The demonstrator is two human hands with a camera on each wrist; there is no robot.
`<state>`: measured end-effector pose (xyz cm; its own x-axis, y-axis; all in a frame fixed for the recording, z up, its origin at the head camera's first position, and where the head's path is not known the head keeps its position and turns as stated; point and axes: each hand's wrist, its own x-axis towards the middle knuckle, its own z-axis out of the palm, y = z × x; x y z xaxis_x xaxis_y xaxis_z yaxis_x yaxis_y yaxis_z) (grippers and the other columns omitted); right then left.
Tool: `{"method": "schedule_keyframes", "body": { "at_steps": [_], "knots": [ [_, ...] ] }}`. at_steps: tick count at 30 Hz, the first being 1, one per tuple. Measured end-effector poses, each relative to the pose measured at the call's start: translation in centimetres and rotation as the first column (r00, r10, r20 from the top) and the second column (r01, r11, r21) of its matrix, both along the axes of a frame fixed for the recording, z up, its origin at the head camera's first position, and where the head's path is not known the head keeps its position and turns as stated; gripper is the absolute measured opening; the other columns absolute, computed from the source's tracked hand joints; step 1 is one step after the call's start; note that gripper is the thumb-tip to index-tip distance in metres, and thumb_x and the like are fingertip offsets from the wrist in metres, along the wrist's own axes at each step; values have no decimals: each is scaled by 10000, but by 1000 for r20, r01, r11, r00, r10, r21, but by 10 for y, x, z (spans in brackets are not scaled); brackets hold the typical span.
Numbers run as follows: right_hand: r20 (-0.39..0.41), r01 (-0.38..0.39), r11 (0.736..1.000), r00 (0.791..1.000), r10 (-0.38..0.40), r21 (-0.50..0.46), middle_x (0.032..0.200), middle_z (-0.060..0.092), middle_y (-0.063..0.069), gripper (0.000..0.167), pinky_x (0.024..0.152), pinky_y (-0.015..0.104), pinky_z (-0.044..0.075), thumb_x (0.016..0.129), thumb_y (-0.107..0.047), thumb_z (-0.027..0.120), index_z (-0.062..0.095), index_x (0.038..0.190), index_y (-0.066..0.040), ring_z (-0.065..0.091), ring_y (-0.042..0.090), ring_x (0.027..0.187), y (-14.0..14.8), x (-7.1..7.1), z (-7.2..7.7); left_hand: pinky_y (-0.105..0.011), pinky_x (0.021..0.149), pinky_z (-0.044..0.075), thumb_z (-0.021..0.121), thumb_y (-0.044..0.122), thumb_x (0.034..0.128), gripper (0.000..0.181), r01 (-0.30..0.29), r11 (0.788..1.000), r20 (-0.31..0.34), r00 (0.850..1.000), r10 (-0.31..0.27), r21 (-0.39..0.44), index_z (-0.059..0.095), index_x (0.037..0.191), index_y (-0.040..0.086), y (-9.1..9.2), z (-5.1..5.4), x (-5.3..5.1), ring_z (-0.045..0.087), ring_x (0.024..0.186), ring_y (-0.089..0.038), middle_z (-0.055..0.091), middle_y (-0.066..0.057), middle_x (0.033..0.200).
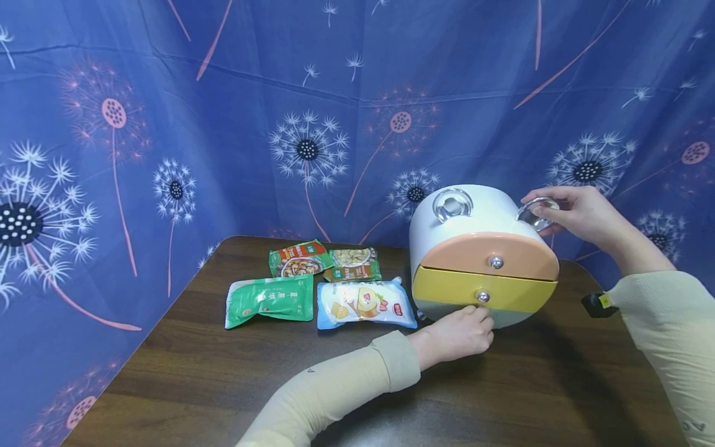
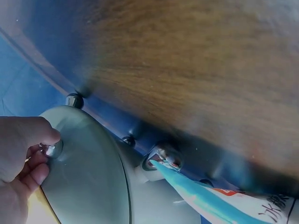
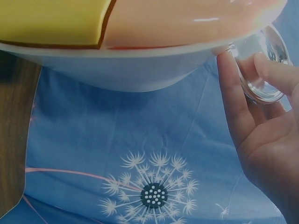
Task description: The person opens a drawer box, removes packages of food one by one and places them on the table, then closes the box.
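Note:
A rounded white cabinet (image 1: 491, 208) with two silver ear-shaped pieces on top stands at the right of the table. Its front has a peach drawer, a yellow drawer (image 1: 452, 287) and a grey-green bottom drawer (image 2: 91, 172). With thumb and fingers my left hand (image 1: 459, 334) pinches the silver knob (image 2: 56, 149) of the bottom drawer, which the hand mostly hides in the head view. My right hand (image 1: 586, 217) grips the right silver ear (image 3: 273, 44), thumb on one side and fingers on the other.
Left of the cabinet lie a white and blue food bag (image 1: 363, 304), a green pouch (image 1: 274, 299), and two smaller packets, one red and green (image 1: 301, 257), one brown and green (image 1: 353, 266). A dandelion-print blue cloth (image 1: 240, 124) hangs behind the wooden table (image 1: 184, 372).

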<state>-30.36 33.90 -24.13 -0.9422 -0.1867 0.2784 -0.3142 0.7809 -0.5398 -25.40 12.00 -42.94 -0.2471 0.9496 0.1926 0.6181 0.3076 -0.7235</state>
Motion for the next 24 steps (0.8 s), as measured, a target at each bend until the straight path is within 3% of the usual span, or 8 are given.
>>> {"method": "schedule_keyframes", "body": {
  "at_steps": [7, 10, 14, 17, 21, 24],
  "knots": [
    [16, 16, 1000, 1000, -17, 18, 1207, 561, 168, 423, 632, 298, 559, 940, -352, 541, 554, 1279, -99, 686, 111, 715, -1, 0, 0, -249, 839, 388, 423, 169, 989, 281, -6, 999, 4, 1000, 5, 34, 649, 1120, 271, 0, -2, -1, 490, 988, -124, 628, 97, 1075],
    [12, 15, 1000, 1000, -15, 11, 1182, 577, 116, 420, 630, 296, 559, 939, -346, 547, 557, 1274, -94, 682, 93, 715, -1, 0, 0, -255, 842, 387, 437, 181, 987, 265, -4, 999, 18, 1000, 3, 37, 648, 1117, 276, 0, -1, -2, 494, 988, -124, 634, 100, 1076],
    [-6, 7, 1000, 1000, -7, 2, 1025, 584, -132, 405, 623, 283, 557, 934, -331, 561, 570, 1263, -95, 666, 45, 724, -1, 0, 0, -258, 861, 390, 451, 179, 982, 258, 3, 999, 39, 999, -4, 36, 649, 1115, 278, 0, 2, -2, 502, 994, -123, 644, 103, 1070],
    [-14, 0, 1000, 1000, 0, 2, 950, 544, -247, 405, 618, 280, 556, 932, -334, 562, 573, 1259, -94, 667, 50, 716, 0, 0, 0, -255, 868, 392, 454, 173, 980, 259, 7, 999, 46, 999, -9, 36, 652, 1110, 278, 0, 3, -1, 505, 994, -122, 649, 104, 1062],
    [-10, 5, 1000, 1000, -5, 1, 927, 541, -267, 412, 616, 285, 557, 930, -343, 562, 572, 1256, -91, 682, 108, 698, -1, 0, 0, -258, 848, 402, 442, 148, 976, 273, 19, 999, 39, 999, -21, 46, 660, 1075, 278, 0, 3, 0, 511, 969, -118, 655, 108, 1024],
    [-11, 12, 1000, 1000, -12, 7, 987, 603, -151, 400, 619, 295, 558, 934, -334, 559, 575, 1253, -95, 685, 127, 695, -1, 0, 0, -261, 838, 409, 426, 128, 973, 293, 29, 998, 26, 999, -30, 53, 664, 1052, 279, 1, 3, 2, 517, 951, -119, 657, 110, 999]
  ]
}}
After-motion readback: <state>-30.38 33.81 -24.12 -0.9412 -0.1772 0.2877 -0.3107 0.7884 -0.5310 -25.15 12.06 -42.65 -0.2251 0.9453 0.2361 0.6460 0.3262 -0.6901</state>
